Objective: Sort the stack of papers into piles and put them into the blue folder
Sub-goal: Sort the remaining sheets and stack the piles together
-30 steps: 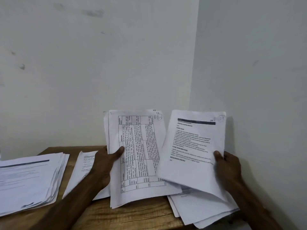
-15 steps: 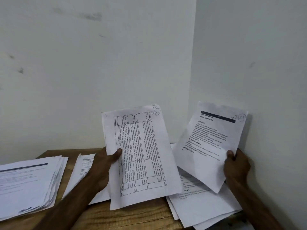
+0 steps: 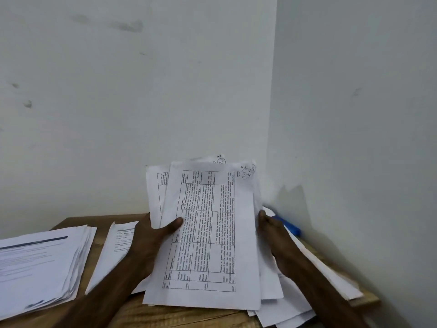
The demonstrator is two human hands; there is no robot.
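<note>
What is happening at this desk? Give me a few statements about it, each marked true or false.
1. The left hand and right hand both grip the bundle of sheets. True.
2. The bundle's top sheet shows a printed grid. True.
3. The thick stack is lifted off the wooden table. False: it lies on the table, at the left, untouched.
4. The blue folder lies at the table's left edge. False: it shows at the right, by the wall, behind the right hand.
</note>
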